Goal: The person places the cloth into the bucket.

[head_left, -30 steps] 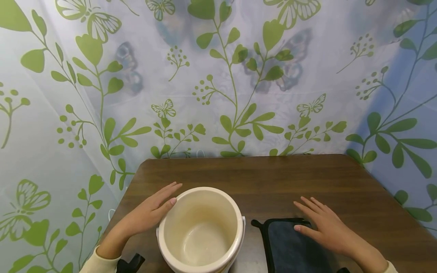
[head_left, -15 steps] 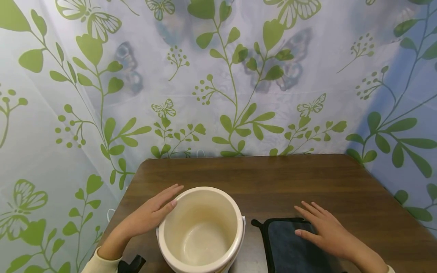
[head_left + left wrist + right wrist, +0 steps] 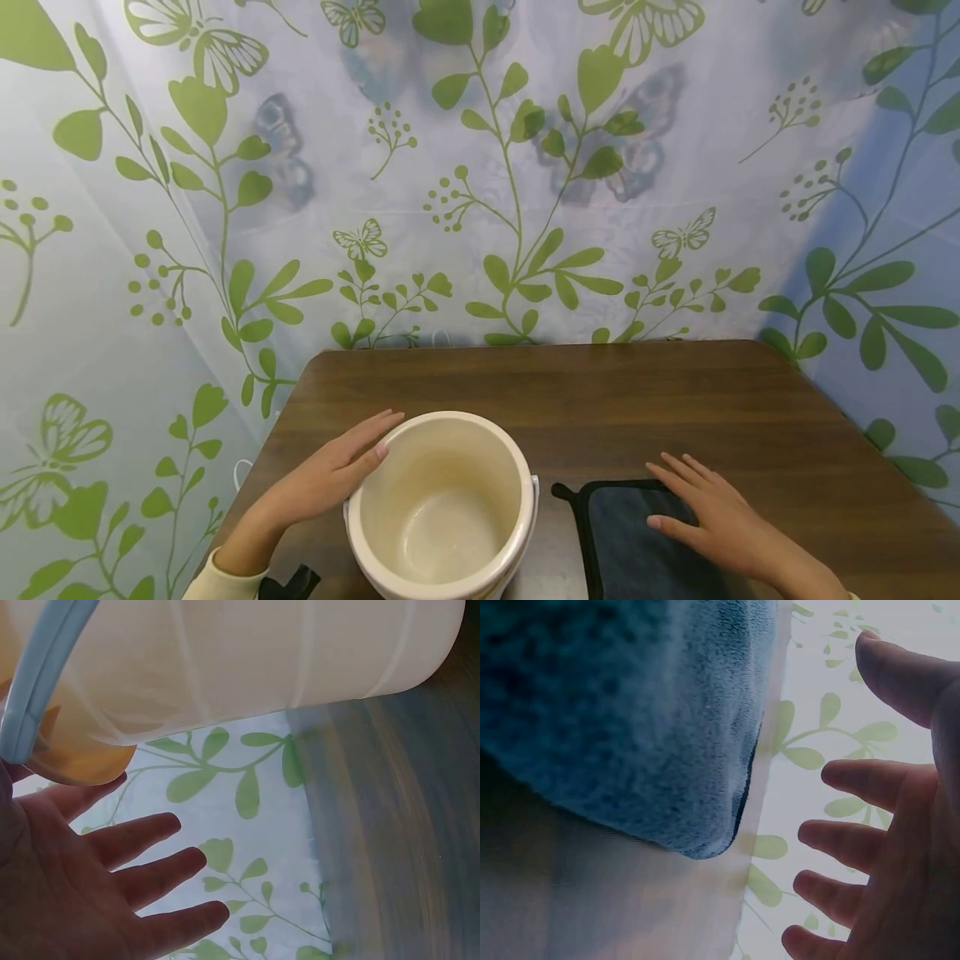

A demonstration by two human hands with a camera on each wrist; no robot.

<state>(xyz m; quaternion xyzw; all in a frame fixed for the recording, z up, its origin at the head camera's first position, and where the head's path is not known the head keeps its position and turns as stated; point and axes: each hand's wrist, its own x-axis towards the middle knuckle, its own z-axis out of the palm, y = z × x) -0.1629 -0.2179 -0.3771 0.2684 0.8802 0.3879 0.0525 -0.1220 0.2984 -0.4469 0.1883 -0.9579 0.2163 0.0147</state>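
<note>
A cream bucket (image 3: 438,517) stands upright on the table with its mouth facing up, and nothing shows inside it. My left hand (image 3: 326,479) is at the bucket's left rim with fingers extended; whether it touches the rim I cannot tell. In the left wrist view, the fingers of that hand (image 3: 97,877) are spread below the bucket's pale handle (image 3: 45,675). My right hand (image 3: 720,517) hovers over a dark blue cloth (image 3: 637,542) with black edging and a corner loop. The right wrist view shows the cloth's fuzzy surface (image 3: 652,727) beside spread fingers, apart from it.
The brown wooden table (image 3: 570,392) reaches back to a white curtain (image 3: 465,233) printed with green leaves and butterflies. A black strap end (image 3: 292,583) shows by the left wrist.
My right hand has sunk slightly toward the cloth. My left hand has shifted very little, staying at the rim. The bucket and cloth have not moved.
</note>
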